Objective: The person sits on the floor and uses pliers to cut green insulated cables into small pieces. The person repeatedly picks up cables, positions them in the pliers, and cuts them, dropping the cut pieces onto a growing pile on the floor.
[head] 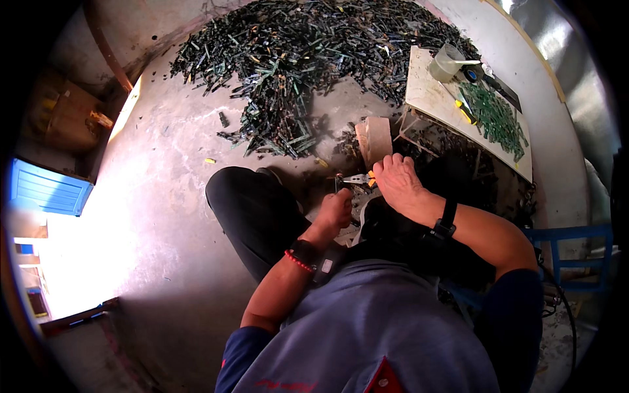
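Note:
My right hand (402, 182) is closed around the orange handles of a pair of pliers (357, 179). The jaws point left and meet a small dark part (338, 182) with a coppery spot at its top. That part rises from my left hand (335, 210), whose fingers are curled tight around its lower end. What the fist hides of it I cannot tell. Both hands are in front of my knees, just above the floor. Close beyond my right hand stands a pinkish brick or block (377, 140).
A large heap of dark and green strip-like scraps (285, 54) covers the floor ahead. On the right, a low white-topped table (422, 88) bears green circuit-board pieces (496, 120), a yellow-black screwdriver (466, 113) and a plastic cup (444, 64). A blue chair (565, 235) is beside me.

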{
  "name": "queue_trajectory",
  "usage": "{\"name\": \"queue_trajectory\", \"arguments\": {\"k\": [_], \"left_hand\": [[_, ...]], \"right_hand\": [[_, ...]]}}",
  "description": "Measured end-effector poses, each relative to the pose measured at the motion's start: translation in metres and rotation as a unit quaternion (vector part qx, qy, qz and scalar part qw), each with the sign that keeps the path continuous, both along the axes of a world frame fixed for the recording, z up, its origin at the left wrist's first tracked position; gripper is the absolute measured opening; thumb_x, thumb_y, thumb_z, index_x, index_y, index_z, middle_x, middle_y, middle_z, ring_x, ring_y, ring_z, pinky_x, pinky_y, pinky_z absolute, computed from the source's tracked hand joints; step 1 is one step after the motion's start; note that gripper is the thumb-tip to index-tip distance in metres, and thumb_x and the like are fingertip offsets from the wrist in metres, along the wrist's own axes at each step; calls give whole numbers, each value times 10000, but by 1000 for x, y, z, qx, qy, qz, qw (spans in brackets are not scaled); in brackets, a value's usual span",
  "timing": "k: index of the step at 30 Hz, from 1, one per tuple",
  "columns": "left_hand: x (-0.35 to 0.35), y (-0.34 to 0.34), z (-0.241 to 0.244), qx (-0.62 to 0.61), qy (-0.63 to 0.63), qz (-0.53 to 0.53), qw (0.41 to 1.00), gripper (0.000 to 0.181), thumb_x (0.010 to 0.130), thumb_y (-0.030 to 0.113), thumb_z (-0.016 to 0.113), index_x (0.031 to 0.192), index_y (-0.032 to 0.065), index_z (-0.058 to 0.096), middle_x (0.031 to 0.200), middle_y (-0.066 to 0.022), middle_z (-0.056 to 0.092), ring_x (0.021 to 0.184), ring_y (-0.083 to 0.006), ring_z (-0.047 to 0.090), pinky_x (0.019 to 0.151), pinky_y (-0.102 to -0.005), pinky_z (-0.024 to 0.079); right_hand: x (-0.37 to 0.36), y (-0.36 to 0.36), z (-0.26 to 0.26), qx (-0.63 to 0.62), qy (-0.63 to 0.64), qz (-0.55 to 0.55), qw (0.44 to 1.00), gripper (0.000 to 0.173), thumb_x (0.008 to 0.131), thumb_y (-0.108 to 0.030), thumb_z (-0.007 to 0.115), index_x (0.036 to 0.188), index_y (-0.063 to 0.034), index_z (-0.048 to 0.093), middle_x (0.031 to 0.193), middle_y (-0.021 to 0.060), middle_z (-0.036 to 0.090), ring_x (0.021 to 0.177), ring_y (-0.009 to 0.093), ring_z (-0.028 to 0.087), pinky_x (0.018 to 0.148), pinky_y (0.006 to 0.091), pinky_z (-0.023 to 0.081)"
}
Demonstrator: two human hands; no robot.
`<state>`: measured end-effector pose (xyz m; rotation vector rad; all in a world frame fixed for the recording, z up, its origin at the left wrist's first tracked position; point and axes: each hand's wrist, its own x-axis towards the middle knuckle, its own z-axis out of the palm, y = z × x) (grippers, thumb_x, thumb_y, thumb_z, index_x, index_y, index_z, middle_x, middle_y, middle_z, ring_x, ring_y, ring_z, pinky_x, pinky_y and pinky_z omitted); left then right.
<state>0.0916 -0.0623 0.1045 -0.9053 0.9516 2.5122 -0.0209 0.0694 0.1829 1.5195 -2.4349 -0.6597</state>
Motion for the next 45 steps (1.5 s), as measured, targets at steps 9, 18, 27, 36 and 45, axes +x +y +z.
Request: {"name": "queue_trajectory", "arguments": {"k": [9, 18, 27, 36, 45], "left_hand": [[4, 0, 4, -65, -14, 4, 998, 361, 872, 216, 479, 552, 187, 315, 469, 73, 276, 347, -81, 261, 342, -259, 185], [6, -14, 23, 136, 90, 22, 986, 344, 859, 232, 472, 566, 165, 305, 476, 50, 259, 362, -92, 197, 375, -254, 193], [4, -11, 22, 127, 110, 7, 986, 290, 841, 217, 446, 587, 137, 332, 484, 32, 283, 369, -87, 208, 374, -251, 196], [6, -11, 17, 63, 133, 2, 989, 267, 836, 181, 439, 591, 114, 355, 487, 27, 300, 375, -84, 234, 368, -244, 193], [4, -9, 15, 47, 123, 5, 991, 278, 831, 194, 457, 585, 123, 348, 492, 33, 302, 376, -81, 246, 369, -243, 196]], "right_hand": [[6, 6, 4, -7, -361, -124, 924, 189, 725, -159, 554, 806, 11, 565, 769, 198, 621, 750, 306, 627, 686, 385, 483], [-19, 25, 19, -119, -840, -299, 436, 182, 752, -128, 519, 859, 11, 566, 730, 91, 612, 635, 156, 590, 598, 258, 471], [-3, 26, 27, -43, -856, -293, 423, 300, 788, -151, 498, 1030, 21, 540, 862, 133, 650, 724, 173, 623, 614, 241, 468], [3, 24, 26, -27, -903, -317, 289, 295, 797, -177, 482, 1035, -12, 539, 880, 131, 653, 747, 208, 661, 480, 216, 448], [15, 21, 30, -138, -856, -300, 398, 275, 764, -97, 475, 1025, -29, 529, 836, 92, 630, 679, 171, 626, 493, 231, 464]]}}
